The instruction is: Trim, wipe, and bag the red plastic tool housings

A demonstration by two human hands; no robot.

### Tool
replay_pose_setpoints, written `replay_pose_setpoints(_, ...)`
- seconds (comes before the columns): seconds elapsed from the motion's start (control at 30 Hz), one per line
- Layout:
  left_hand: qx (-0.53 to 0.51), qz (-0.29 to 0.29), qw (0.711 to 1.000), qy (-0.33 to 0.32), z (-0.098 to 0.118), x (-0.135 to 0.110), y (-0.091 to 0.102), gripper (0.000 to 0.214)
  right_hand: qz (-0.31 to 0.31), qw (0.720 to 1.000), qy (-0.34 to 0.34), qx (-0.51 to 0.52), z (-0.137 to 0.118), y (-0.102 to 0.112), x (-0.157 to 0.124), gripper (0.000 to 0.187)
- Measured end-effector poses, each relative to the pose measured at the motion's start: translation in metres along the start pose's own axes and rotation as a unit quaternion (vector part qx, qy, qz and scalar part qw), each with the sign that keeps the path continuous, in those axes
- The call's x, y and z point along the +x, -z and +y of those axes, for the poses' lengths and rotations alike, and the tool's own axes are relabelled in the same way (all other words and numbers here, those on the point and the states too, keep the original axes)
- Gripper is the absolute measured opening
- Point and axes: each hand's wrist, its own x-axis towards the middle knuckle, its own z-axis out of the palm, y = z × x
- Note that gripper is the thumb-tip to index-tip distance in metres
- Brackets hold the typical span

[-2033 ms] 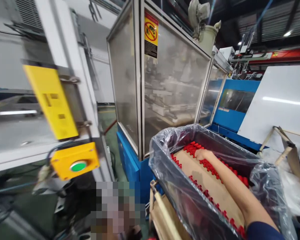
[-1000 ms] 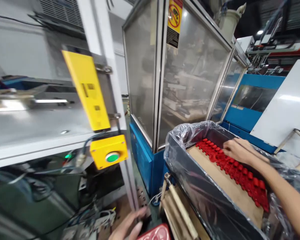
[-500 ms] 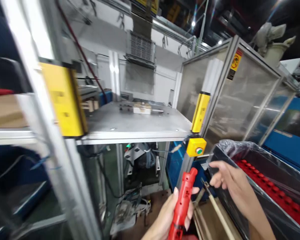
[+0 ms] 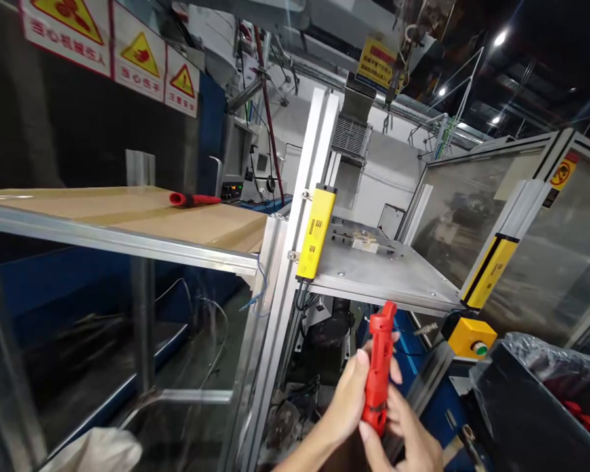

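Note:
A red moulded plastic tube (image 4: pixel 377 373) with slots and a bent tip stands tilted in front of me. My left hand (image 4: pixel 348 393) is closed round its middle from the left. At the tube's lower end, my right hand (image 4: pixel 407 429) grips from the right, thumb and fingers on either side. A similar red plastic part (image 4: pixel 193 199) lies on the brown-covered table (image 4: pixel 118 213) at the left. Beyond my hands is a grey metal worktable (image 4: pixel 388 272) carrying a small pale fixture block (image 4: pixel 365 244).
A yellow sensor bar (image 4: pixel 316 231) is on the aluminium post, with another (image 4: pixel 492 270) at the right. Below that is a yellow box with a green button (image 4: pixel 479 348). A dark, plastic-lined bin (image 4: pixel 535 406) holds red parts. Warning signs (image 4: pixel 140 56) hang upper left.
The view has swung left, bringing the brown-covered table into sight. My right hand has come from beside the bin to the red tube's lower end; my left hand still holds it.

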Motion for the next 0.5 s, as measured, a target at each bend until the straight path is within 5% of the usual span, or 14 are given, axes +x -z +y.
replay_pose_setpoints(0.07,0.111,-0.014,0.991,-0.076,0.021,0.01,0.01,0.077,-0.034,0.999,0.023,0.003,-0.001,0.013,0.033,0.039)
replay_pose_setpoints(0.13,0.255,-0.003,0.95,-0.18,0.039,0.022,0.023,0.074,-0.062,0.998,0.015,-0.02,-0.007,0.028,0.08,0.042)
replay_pose_setpoints(0.27,0.545,0.025,0.784,-0.295,0.047,0.046,0.055,0.058,-0.108,0.979,-0.035,-0.172,-0.03,0.032,0.201,0.048)
replay_pose_setpoints(0.4,0.723,0.081,0.621,-0.293,0.021,0.067,0.083,0.056,-0.145,0.934,-0.078,-0.317,-0.04,-0.014,0.308,0.036)
replay_pose_setpoints(0.5,0.762,0.103,0.564,-0.301,-0.001,0.079,0.098,0.058,-0.172,0.912,-0.111,-0.355,-0.029,-0.062,0.353,0.031)
